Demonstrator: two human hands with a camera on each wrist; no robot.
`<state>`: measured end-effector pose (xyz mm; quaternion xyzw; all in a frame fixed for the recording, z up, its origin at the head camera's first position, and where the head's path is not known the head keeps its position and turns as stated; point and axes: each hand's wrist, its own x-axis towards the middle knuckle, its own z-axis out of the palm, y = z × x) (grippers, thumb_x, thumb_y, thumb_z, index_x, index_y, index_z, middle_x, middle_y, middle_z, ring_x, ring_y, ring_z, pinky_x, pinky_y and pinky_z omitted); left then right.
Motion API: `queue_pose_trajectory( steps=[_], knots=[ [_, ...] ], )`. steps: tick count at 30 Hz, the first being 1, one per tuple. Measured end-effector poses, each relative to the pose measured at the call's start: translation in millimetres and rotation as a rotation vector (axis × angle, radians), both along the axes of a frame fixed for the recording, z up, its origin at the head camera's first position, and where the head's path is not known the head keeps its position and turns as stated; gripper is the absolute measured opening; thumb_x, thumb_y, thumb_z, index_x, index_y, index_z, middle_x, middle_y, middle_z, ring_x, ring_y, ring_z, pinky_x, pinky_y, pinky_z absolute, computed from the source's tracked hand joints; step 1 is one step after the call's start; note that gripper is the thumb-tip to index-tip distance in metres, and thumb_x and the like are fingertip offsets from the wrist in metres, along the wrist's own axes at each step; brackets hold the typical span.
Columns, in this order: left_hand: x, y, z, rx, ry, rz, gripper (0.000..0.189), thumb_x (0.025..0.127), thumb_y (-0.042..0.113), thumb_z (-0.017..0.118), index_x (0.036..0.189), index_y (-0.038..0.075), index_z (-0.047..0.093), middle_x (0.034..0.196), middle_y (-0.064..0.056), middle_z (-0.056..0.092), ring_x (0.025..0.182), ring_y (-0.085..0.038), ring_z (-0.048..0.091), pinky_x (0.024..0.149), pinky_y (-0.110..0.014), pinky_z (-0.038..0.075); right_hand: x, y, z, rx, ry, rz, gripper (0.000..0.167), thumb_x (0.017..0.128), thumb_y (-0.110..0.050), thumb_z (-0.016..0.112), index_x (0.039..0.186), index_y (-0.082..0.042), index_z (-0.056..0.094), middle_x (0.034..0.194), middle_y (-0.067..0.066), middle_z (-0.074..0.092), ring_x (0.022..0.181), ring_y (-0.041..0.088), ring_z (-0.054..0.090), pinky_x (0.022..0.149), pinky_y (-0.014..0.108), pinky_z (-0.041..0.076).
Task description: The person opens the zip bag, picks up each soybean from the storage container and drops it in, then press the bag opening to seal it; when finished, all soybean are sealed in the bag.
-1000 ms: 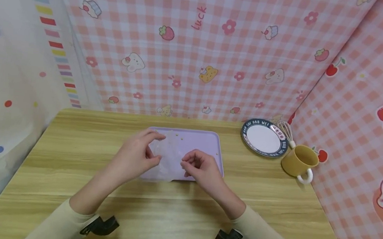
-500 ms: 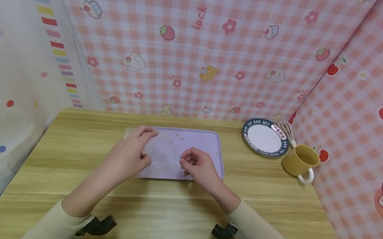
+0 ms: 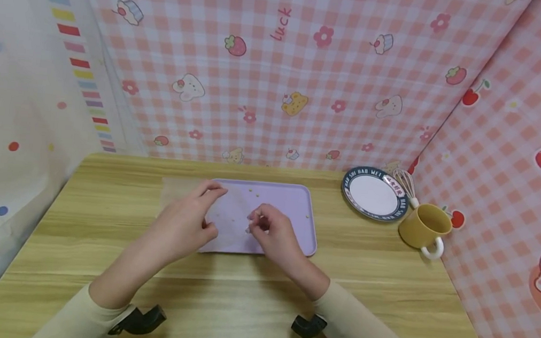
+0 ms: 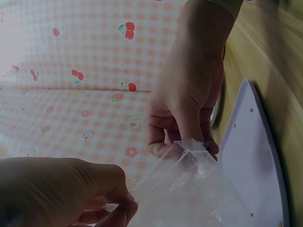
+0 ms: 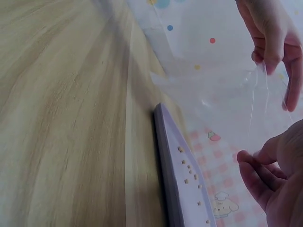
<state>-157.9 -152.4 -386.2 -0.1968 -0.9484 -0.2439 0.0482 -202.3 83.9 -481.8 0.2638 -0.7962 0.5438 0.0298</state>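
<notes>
A thin clear plastic bag [image 4: 173, 194] is stretched between both hands. My left hand [image 3: 175, 230] grips one part of its edge, thumb and index finger spread apart in the head view. Facing it, my right hand [image 3: 274, 236] pinches another part between thumb and fingertips. The bag's far end [image 5: 189, 87] hangs out to the left, past the tray's left side in the head view. Beneath the hands lies a shallow lilac tray [image 3: 292, 198]. Several small yellowish bits [image 5: 186, 181] are scattered on it.
A dark-rimmed white plate [image 3: 374, 197] stands at the back right of the wooden table [image 3: 258, 307]. Beside it are a yellow mug [image 3: 422, 228] with a white handle and a whisk [image 3: 406, 186]. Patterned cloth walls [image 3: 278, 84] enclose the table.
The bag has swung left, from over the tray's left half to beyond its left edge. My left hand has shifted left and my right hand has followed slightly leftward.
</notes>
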Motion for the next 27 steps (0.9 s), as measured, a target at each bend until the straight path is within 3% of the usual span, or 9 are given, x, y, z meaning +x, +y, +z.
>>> queue_pose_trajectory(
  steps=[3,6,11,16,20,27],
  knots=[
    [-0.3,-1.5,0.3,-0.005,-0.013,0.022,0.072,0.087,0.001,0.077,0.157,0.003,0.058,0.159,-0.013,0.053,0.061,-0.007,0.053,0.055,-0.029,0.048,-1.6,-5,0.3,0.055,0.042,0.004,0.022,0.099,0.011,0.071,0.114,-0.004,0.078,0.113,0.012,0.077,0.089,0.016,0.074,0.079,0.028,0.062],
    [-1.0,-3.5,-1.5,-0.034,0.023,0.048,0.068,0.090,0.011,0.083,0.155,0.003,0.060,0.157,-0.012,0.056,0.059,-0.006,0.055,0.051,-0.028,0.048,-3.1,-10,1.5,0.075,0.046,0.006,0.031,0.098,0.009,0.074,0.126,-0.003,0.080,0.114,0.011,0.078,0.088,0.016,0.073,0.079,0.028,0.062],
    [-3.1,-7.0,-9.8,-0.060,0.170,0.082,0.060,0.092,0.024,0.089,0.144,0.005,0.069,0.146,-0.008,0.064,0.062,-0.006,0.059,0.047,-0.026,0.044,-4.0,-18,4.3,0.054,0.046,0.010,0.034,0.096,0.007,0.079,0.128,0.000,0.079,0.108,0.015,0.078,0.084,0.017,0.074,0.080,0.030,0.063],
    [-4.9,-8.8,-16.2,-0.025,0.243,0.090,0.053,0.091,0.019,0.091,0.138,0.003,0.073,0.139,-0.008,0.068,0.068,-0.008,0.067,0.051,-0.027,0.048,-5.0,-21,3.2,0.042,0.021,-0.001,0.036,0.094,0.003,0.085,0.129,0.000,0.078,0.108,0.018,0.077,0.083,0.016,0.074,0.078,0.027,0.063],
    [-4.5,-9.7,-16.0,-0.006,0.219,0.086,0.060,0.087,0.008,0.090,0.143,0.002,0.069,0.144,-0.009,0.064,0.068,-0.008,0.065,0.055,-0.028,0.051,-5.3,-21,2.6,0.024,-0.009,0.004,0.044,0.094,0.003,0.086,0.136,0.001,0.074,0.112,0.020,0.074,0.082,0.012,0.074,0.073,0.025,0.061],
    [-5.7,-14.8,-10.8,0.032,0.071,0.054,0.075,0.087,0.000,0.085,0.157,0.003,0.058,0.156,-0.012,0.055,0.069,-0.005,0.063,0.058,-0.028,0.055,-7.1,-24,4.8,0.010,-0.048,0.022,0.057,0.094,0.005,0.085,0.148,-0.001,0.067,0.111,0.016,0.072,0.081,0.010,0.073,0.071,0.024,0.060]
  ],
)
